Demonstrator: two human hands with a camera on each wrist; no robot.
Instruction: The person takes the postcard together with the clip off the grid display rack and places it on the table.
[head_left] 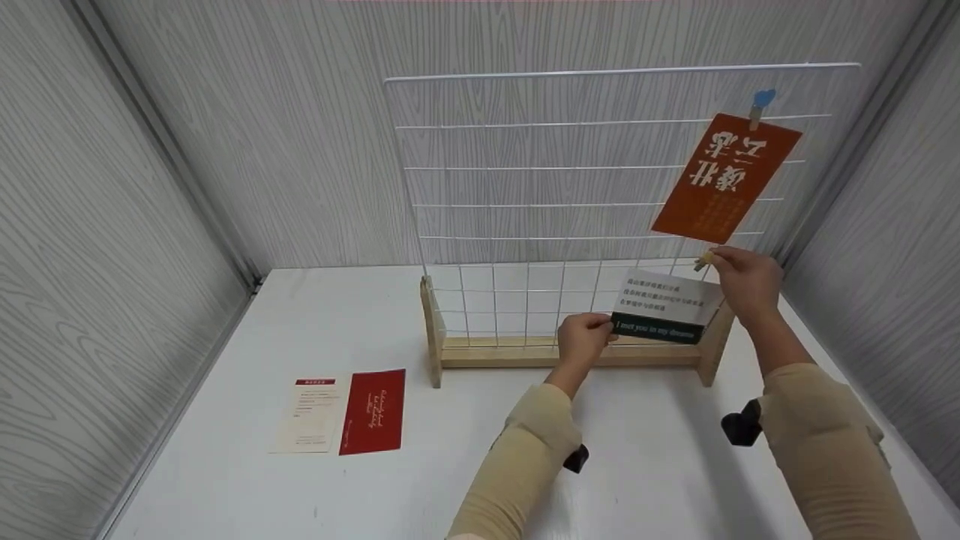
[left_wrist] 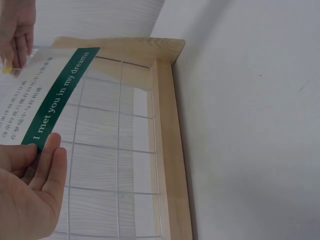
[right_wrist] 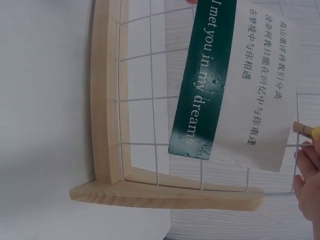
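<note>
A white card with a dark green band (head_left: 664, 304) hangs in front of the lower right of a white wire grid (head_left: 525, 203). My left hand (head_left: 583, 343) pinches its lower left corner between thumb and fingers. Above the card's upper right corner, my right hand (head_left: 748, 285) pinches a small wooden clothespin (right_wrist: 303, 129) with a yellow decoration. In the right wrist view the clothespin is at a grid wire, beside the card's upper edge. Higher up, an orange card (head_left: 726, 180) hangs tilted from a clothespin with a blue heart (head_left: 763, 98).
The grid stands in a wooden base (head_left: 570, 358) on a white table (head_left: 225, 405). To the left lie a cream card (head_left: 311, 416) and a red card (head_left: 373, 412). Grey wood-grain panels (head_left: 315, 135) enclose the table at the back and sides.
</note>
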